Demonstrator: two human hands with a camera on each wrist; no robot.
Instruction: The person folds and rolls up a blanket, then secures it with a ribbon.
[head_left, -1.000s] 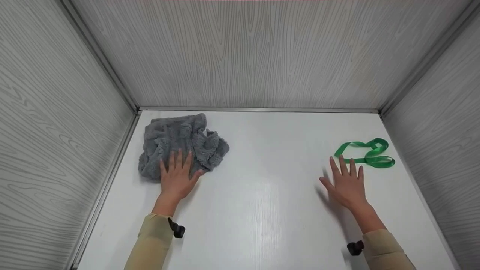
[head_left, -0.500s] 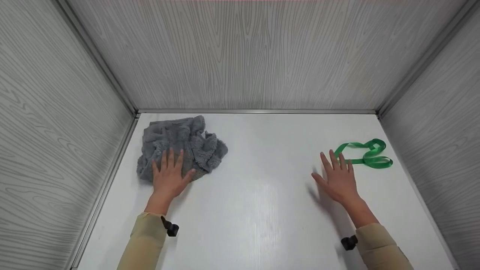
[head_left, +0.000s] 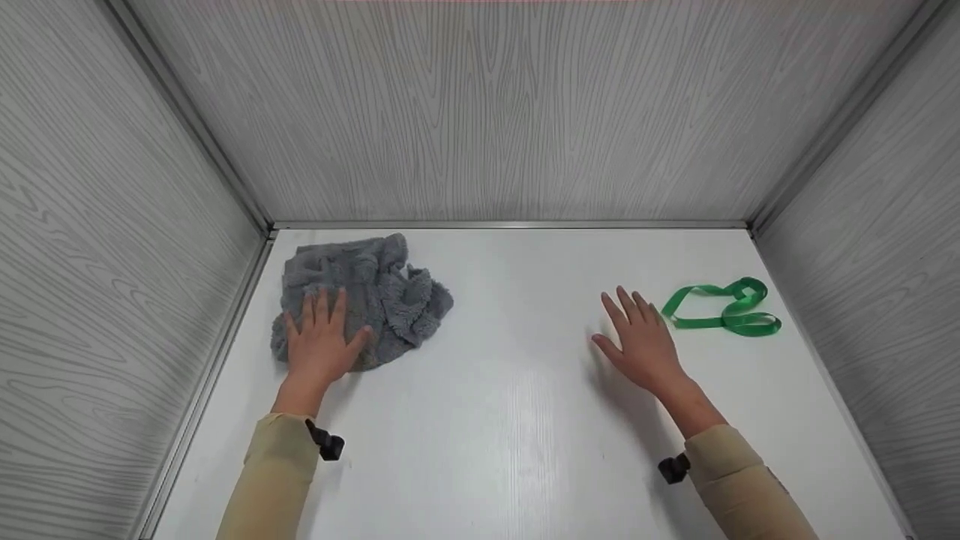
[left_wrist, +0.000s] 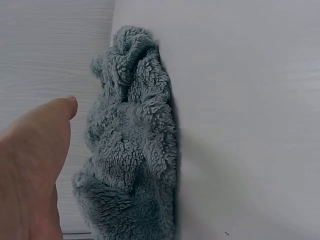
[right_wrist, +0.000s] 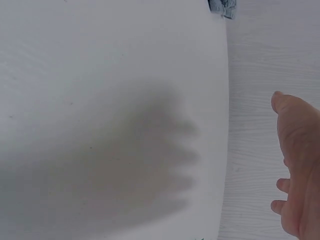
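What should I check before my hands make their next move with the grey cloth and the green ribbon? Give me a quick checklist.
1. Left hand on the grey cloth: ok, straight fingers rest on its near part.
2. Cloth spread flat: not ok, it lies bunched near the left wall.
3. Right hand free: ok, open, holding nothing.
4. Right hand touching the green ribbon: cannot tell, fingertips look just short of it.
5. Ribbon laid straight: not ok, it lies looped.
6. White table between hands: ok, bare.
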